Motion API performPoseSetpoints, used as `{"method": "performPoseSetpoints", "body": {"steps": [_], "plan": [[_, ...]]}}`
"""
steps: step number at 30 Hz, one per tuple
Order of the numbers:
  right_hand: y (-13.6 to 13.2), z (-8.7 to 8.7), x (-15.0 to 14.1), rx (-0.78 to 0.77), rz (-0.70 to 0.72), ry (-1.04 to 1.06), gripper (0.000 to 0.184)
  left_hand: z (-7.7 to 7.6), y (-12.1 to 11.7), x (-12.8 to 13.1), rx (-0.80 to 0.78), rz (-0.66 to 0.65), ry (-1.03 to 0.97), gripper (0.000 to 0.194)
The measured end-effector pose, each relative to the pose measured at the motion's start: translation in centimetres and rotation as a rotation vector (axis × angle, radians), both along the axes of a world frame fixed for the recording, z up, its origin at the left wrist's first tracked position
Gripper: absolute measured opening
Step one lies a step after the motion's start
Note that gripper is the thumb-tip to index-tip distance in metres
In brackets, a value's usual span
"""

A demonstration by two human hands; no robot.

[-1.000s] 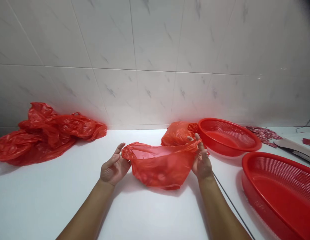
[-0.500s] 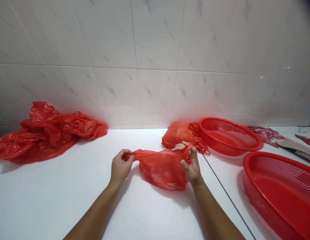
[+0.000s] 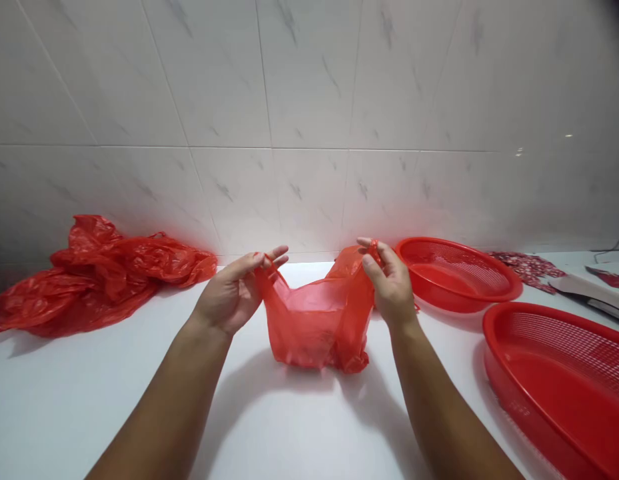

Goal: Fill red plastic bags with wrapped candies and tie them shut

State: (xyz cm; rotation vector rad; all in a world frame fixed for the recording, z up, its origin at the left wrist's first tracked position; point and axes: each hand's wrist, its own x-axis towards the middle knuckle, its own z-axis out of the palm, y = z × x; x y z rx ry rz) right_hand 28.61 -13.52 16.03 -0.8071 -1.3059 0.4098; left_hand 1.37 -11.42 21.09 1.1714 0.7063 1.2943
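A red plastic carrier bag point(image 3: 316, 320) is held up by its 2 handles above the white worktop point(image 3: 89, 400), near the middle of the view, with its mouth spread open and its base hanging lowest. Whether the base touches the worktop cannot be told. The thin plastic is drawn into long folds toward each handle.

The left handle point(image 3: 269, 268) is clamped in the grip of the left hand point(image 3: 234, 290), its loop pinched among the fingers point(image 3: 274, 257). The right handle point(image 3: 374, 252) is clamped in the same way by the right hand point(image 3: 389, 283), between thumb and forefinger. The 2 hands are held well apart, with the bag stretched between them, and both bare forearms point(image 3: 444, 400) enter from the bottom edge.

A crumpled heap of red plastic bags point(image 3: 96, 277) lies on the worktop to the left, against the white marbled wall tiles point(image 3: 309, 87). To the right, 2 oval red slotted baskets are placed: 1 near the wall point(image 3: 456, 277), just beside the right hand, and 1 closer to the person point(image 3: 559, 380). Beyond them lie a red-and-white patterned scrap point(image 3: 526, 267) and a pale flat object point(image 3: 584, 290), which is too cut off to identify.
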Motion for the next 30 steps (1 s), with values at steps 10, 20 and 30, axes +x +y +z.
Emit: {"method": "performPoseSetpoints", "body": {"steps": [10,20,30], "plan": [[-3.0,3.4,2.9,-0.245,0.159,0.108,0.028,1.7,-2.3,3.1,0.254,0.279,0.039,0.036],[-2.4,3.3,2.3,-0.253,0.424,0.106,0.043,0.1,-1.0,4.1,0.255,0.136,0.218,0.042],[-3.4,4.0,-2.0,-0.516,0.528,-0.238,0.055,1.0,-3.3,5.2,0.356,0.006,0.394,0.033]]}}
